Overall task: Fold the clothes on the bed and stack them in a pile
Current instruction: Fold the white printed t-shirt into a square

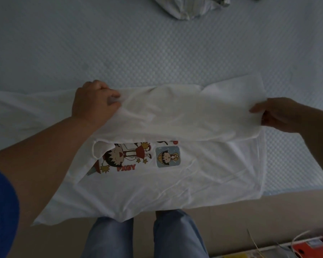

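White T-shirt [157, 183] with a cartoon print [138, 157] is lying flat on the bed [157, 53], right at the near edge, and its bottom part is hanging over the side by the person's blue jeans [175, 235]. Its long side is running left to right across the head view. The far strip of the shirt is being lifted and folded toward the person, so it is starting to cover the top of the print.

Both hands are holding that lifted strip, one at each end. The left hand [95, 101] is gripping a bunch of cloth near the left end, with its fingers curled tight around it. The right hand [280, 114] is pinching the right edge, thumb on top and fingers hidden under the cloth. The left arm is reaching far out over the shirt, and the right arm is coming in from the side.

The fold probably needs to come down toward the person, across the print. The two hands are about level, so the fold line should be lying straight.

More clothes [190, 6] are sitting in a crumpled heap at the far side of the bed, well apart from the shirt.
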